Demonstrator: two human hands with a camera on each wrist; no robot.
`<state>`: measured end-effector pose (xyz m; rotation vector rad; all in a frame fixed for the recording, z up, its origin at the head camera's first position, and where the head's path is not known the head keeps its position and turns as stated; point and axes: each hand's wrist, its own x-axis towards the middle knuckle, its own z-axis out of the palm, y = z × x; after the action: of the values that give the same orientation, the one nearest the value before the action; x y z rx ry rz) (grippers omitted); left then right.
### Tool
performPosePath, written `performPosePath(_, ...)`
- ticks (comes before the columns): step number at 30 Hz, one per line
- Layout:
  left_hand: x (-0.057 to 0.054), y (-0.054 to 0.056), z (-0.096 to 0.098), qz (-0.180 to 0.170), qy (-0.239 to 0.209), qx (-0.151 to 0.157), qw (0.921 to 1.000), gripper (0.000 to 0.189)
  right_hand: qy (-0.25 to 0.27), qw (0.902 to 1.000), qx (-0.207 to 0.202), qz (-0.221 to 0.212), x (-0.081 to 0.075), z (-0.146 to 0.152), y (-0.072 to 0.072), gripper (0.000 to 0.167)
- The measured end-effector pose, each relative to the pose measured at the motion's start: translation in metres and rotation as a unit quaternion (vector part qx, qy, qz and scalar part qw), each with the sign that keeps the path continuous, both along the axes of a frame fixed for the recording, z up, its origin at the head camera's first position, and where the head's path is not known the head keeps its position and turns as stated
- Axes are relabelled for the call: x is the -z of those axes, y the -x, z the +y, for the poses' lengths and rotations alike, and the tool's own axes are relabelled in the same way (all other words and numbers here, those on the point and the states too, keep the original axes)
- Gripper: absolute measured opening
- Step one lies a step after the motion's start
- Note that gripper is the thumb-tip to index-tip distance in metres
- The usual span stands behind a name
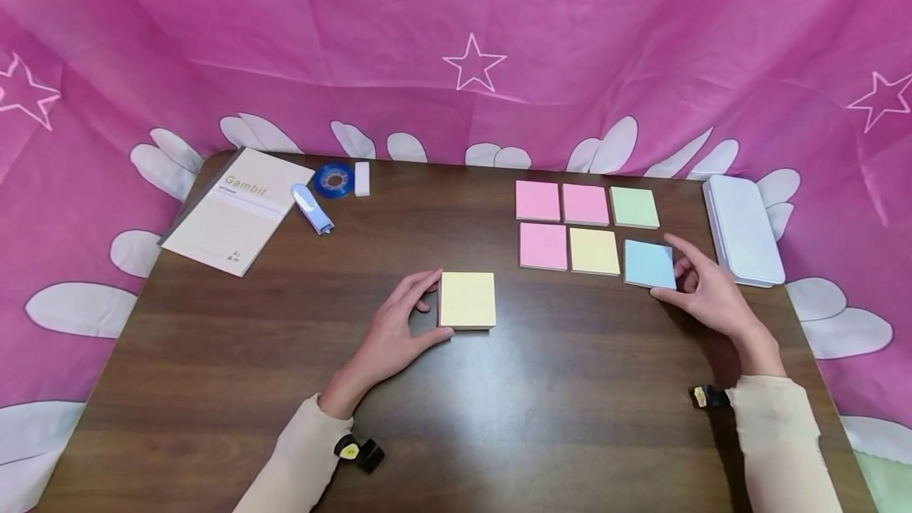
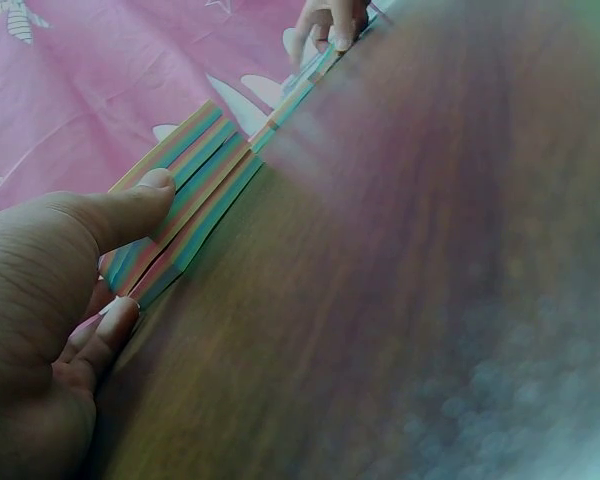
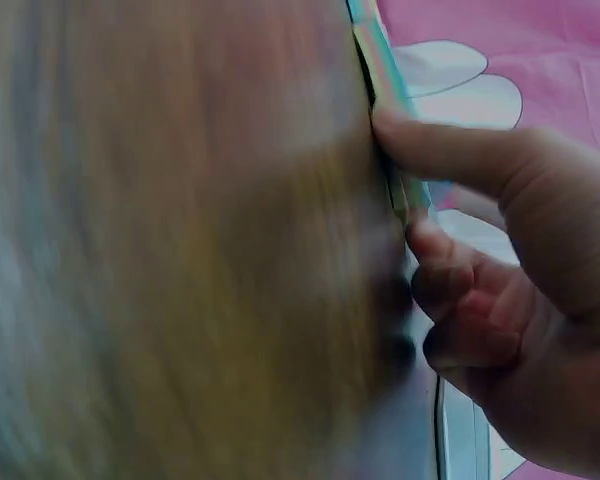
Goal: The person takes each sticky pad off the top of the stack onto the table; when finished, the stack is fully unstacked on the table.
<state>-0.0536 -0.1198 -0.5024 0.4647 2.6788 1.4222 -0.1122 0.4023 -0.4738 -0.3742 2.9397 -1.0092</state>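
Observation:
Near the middle of the table, my left hand (image 1: 390, 337) holds a stack of sticky note pads (image 1: 467, 299) with a yellow one on top. Its thumb presses the near edge, and its fingers lie along the left and far side. Striped, many-coloured edges of the stack (image 2: 195, 190) show in the left wrist view. At the right, my right hand (image 1: 716, 299) pinches a blue sticky note pad (image 1: 647, 263) between thumb and index finger, the other fingers curled. Beside it lie a yellow pad (image 1: 594, 250), a green pad (image 1: 634, 207) and three pink pads (image 1: 543, 245) in two rows.
A white case (image 1: 744, 229) lies at the right edge, close to my right hand. At the back left are a notebook (image 1: 238, 208), a pale blue cutter-like tool (image 1: 311, 208), blue tape (image 1: 334, 180) and a white block (image 1: 362, 179). Pink curtains surround the wooden table (image 1: 235, 355).

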Motion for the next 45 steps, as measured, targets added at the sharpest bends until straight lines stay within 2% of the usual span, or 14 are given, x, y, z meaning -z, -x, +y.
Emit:
performPosePath(3, 0.0, 0.0, 0.0, -0.001, 0.001, -0.001, 1.0, 0.093, -0.025, 0.9993, 0.001, 0.029, 0.001, -0.001, 0.0, 0.089)
performPosePath(6, 0.0, 0.0, 0.0, -0.002, 0.0, -0.001, 1.0, 0.093, -0.047, 0.9969, -0.001, 0.064, 0.003, -0.003, 0.0, 0.071)
performPosePath(9, 0.0, 0.0, -0.001, -0.002, -0.003, -0.001, 1.0, 0.093, -0.055, 0.9957, 0.005, 0.074, 0.006, -0.005, 0.0, 0.061)
performPosePath(19, -0.001, -0.001, 0.0, 0.004, -0.003, 0.0, 1.0, 0.092, -0.072, 0.9944, 0.039, 0.066, 0.008, -0.01, 0.0, 0.062)
performPosePath(27, 0.001, -0.001, 0.001, 0.002, -0.003, 0.001, 1.0, 0.094, -0.069, 0.9945, 0.059, 0.052, -0.001, -0.015, -0.006, 0.077)
performPosePath(33, 0.001, -0.001, 0.002, 0.0, 0.006, -0.001, 1.0, 0.096, -0.063, 0.9898, 0.081, 0.1, -0.012, -0.032, -0.012, 0.073)
performPosePath(38, 0.0, -0.001, 0.003, -0.005, 0.017, -0.003, 0.9998, 0.097, -0.06, 0.9878, 0.054, 0.133, -0.018, -0.062, -0.019, 0.069)
performPosePath(45, -0.002, -0.001, 0.005, -0.001, 0.031, -0.007, 0.9995, 0.097, -0.029, 0.9905, -0.022, 0.133, -0.024, -0.117, -0.026, 0.062)
